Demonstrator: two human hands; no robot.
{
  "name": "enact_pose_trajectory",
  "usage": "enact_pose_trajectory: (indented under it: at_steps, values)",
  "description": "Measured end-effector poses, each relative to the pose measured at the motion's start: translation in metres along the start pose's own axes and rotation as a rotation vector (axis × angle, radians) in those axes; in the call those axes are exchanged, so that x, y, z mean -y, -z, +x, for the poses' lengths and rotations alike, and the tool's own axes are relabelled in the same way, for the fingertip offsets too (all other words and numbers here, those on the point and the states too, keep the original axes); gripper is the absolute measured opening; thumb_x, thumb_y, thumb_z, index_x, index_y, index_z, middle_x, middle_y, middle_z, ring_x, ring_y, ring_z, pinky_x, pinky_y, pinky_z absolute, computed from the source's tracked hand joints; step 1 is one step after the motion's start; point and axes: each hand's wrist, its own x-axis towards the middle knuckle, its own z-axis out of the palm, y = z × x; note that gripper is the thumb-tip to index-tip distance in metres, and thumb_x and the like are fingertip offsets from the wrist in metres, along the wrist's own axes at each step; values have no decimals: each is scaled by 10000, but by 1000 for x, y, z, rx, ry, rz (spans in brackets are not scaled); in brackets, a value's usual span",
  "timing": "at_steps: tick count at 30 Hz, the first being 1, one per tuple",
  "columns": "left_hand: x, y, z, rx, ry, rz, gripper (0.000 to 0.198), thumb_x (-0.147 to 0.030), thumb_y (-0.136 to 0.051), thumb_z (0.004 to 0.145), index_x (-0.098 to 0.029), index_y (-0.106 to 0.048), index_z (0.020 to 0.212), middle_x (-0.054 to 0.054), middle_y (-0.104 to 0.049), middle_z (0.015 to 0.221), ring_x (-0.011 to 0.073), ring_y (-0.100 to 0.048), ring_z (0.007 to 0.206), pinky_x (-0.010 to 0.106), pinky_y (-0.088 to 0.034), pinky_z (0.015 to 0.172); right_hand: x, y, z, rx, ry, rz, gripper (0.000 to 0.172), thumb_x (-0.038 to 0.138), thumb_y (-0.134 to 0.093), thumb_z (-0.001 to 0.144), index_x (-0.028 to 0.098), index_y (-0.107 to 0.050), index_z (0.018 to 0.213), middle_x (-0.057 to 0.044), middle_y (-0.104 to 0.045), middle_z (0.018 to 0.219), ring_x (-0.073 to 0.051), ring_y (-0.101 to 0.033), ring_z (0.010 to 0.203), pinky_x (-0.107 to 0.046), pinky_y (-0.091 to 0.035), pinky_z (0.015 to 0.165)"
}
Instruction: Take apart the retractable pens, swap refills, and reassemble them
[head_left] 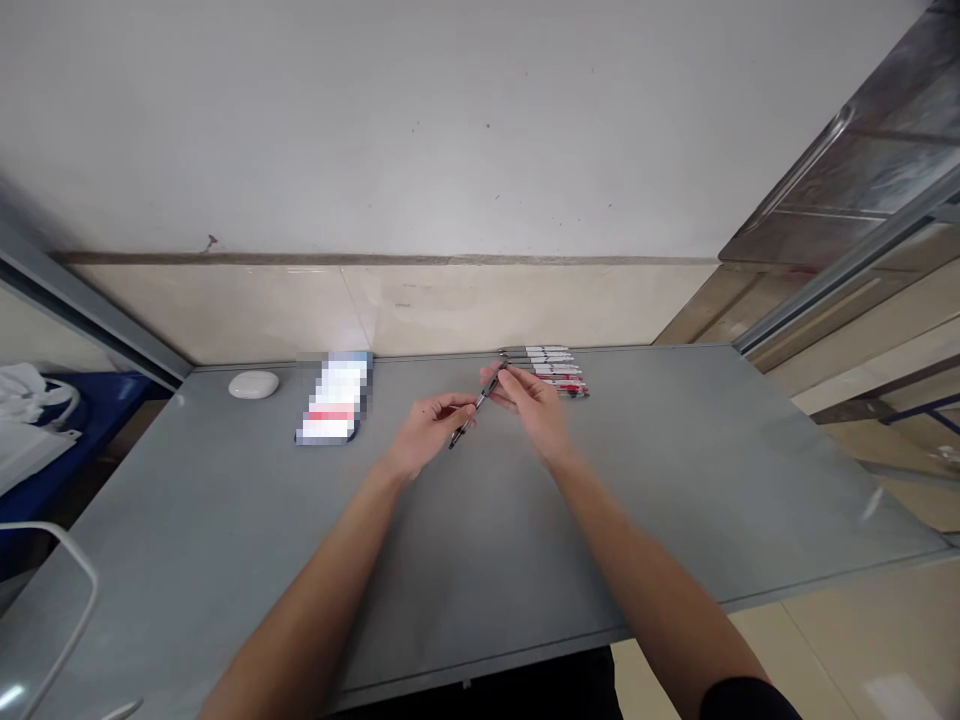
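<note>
Both my hands hold one slim pen (484,396) with dark ends and a lighter barrel, slanting from lower left to upper right above the table. My left hand (429,432) pinches it near its lower end between thumb and fingers. Around the upper end, the fingers of my right hand (534,408) are closed. Behind the right hand lies a row of several pens (551,358), side by side on the table, some with dark parts and some with red. The right hand hides part of that row.
The grey table (465,570) meets a tiled wall at the back. Toward the back left are a white rounded case (253,384) and a flat blurred-out object (334,400). A white cable (86,580) hangs at the left edge. Metal frame posts stand at both sides.
</note>
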Motion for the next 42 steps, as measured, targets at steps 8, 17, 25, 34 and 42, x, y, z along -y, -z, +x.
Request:
enact_pose_trajectory:
  at_steps: [8, 17, 25, 34, 42]
  values:
    - [17, -5, 6, 56, 8, -86, 394, -538, -608, 789, -172, -717, 885, 60, -672, 825, 154, -580, 730, 287, -461, 680, -23, -8, 6, -163, 33, 157, 228, 356, -742, 704, 190, -711, 858, -17, -721, 781, -157, -673, 817, -363, -562, 841]
    - [18, -10, 7, 127, -1, -102, 301, -451, -634, 803, -156, -689, 833, 29, -645, 757, 126, -575, 646, 296, -491, 694, -28, -1, 7, -234, -31, 238, 225, 311, -797, 639, 219, -704, 821, 10, -682, 796, -132, -649, 762, -296, -576, 708]
    - [15, -10, 1, 258, -17, -123, 310, -441, -573, 854, -153, -646, 765, 17, -612, 698, 120, -557, 638, 271, -455, 661, -25, -3, 4, -193, -27, 293, 191, 298, -806, 628, 217, -693, 759, 21, -684, 769, -132, -656, 689, -307, -577, 662]
    - [10, -10, -5, 293, -80, -85, 363, -479, -514, 880, -166, -597, 716, 13, -591, 648, 127, -536, 612, 267, -433, 627, -24, -5, 3, -169, -36, 293, 189, 316, -794, 640, 228, -707, 782, 23, -702, 744, -137, -669, 665, -323, -582, 682]
    - [15, -11, -3, 302, 73, -330, 323, -453, -613, 838, -139, -676, 787, 51, -645, 736, 138, -608, 643, 288, -487, 645, -25, -4, 4, -146, -55, 282, 218, 347, -782, 652, 235, -670, 803, 29, -689, 755, -137, -670, 666, -283, -561, 604]
